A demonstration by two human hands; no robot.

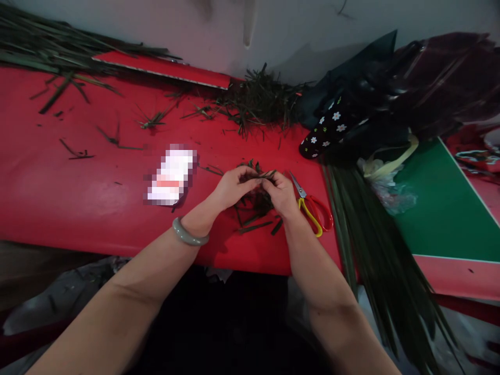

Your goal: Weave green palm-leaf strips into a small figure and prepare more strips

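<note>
Both hands met near the front edge of the red surface (78, 198): left hand (233, 187) and right hand (282, 194) were pinched together on a small bundle of leaf strips (258, 177). Loose cuttings (255, 211) lay beneath. Scissors (312, 208) rested just beside the right hand; long leaves (367, 234) crossed the edge further right.

dim, soft overhead light (dark below), wide-angle bending and blur at edges.
</note>
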